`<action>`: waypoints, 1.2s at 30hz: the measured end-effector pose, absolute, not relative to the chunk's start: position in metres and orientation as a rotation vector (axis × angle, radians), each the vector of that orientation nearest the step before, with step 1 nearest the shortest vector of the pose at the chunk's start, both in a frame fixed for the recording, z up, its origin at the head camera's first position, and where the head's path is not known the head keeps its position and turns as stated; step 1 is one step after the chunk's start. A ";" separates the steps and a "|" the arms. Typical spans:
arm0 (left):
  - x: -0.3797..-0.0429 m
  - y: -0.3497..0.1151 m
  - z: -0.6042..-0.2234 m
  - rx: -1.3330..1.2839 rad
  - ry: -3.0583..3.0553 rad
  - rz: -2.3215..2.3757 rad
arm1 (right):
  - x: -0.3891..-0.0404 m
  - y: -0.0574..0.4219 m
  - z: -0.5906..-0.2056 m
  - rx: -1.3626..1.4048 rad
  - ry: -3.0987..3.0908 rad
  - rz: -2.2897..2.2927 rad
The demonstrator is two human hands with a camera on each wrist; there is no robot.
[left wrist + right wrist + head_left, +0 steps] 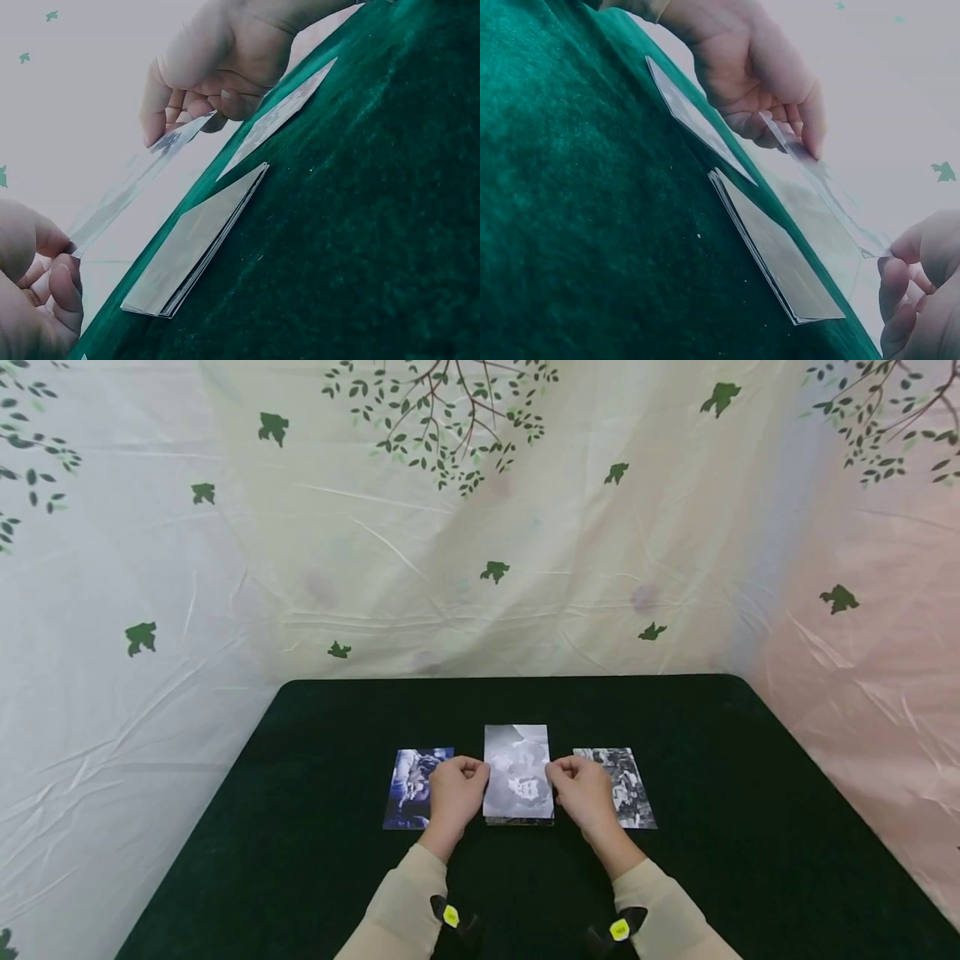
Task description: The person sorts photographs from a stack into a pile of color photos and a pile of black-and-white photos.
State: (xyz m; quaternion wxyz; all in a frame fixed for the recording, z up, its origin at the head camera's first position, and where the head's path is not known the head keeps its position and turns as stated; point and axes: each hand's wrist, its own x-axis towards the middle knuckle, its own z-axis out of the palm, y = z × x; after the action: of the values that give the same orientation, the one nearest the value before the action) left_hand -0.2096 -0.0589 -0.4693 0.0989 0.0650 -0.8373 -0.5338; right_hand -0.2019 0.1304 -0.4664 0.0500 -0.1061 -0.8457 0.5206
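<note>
Between both hands a pale grey picture card (516, 768) is held up over a stack of cards (199, 247). My left hand (456, 793) pinches its left edge between thumb and fingers. On the opposite edge, my right hand (585, 793) pinches it the same way. The wrist views show the held card raised clear above the stack, which has several layers at its edge. A blue-toned picture card (408, 789) lies flat left of the stack, partly covered by the left hand. Right of it lies a black-and-white picture card (630, 793), partly behind the right hand.
A dark green cloth covers the table (300, 877), with rounded far corners. Behind it hangs a pale curtain (420, 585) printed with leaves and branches. Both forearms wear light sleeves (405, 893) with dark straps at the wrists.
</note>
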 end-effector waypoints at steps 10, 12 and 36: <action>-0.204 -0.057 -0.464 0.204 -2.442 -1.622 | -0.204 0.133 -0.465 -0.314 -2.601 1.610; -0.202 -0.057 -0.463 0.207 -2.433 -1.643 | -0.204 0.133 -0.464 -0.311 -2.603 1.611; -0.204 -0.013 -0.448 0.125 -2.462 -1.970 | -0.203 0.195 -0.437 -0.243 -2.787 1.469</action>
State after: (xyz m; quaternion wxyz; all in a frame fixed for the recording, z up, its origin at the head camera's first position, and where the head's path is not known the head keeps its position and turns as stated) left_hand -0.2036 -0.0127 -0.4482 -0.0070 0.0395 -0.7803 -0.6241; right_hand -0.2031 0.1954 -0.4366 -0.0091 -0.0769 -0.8819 0.4650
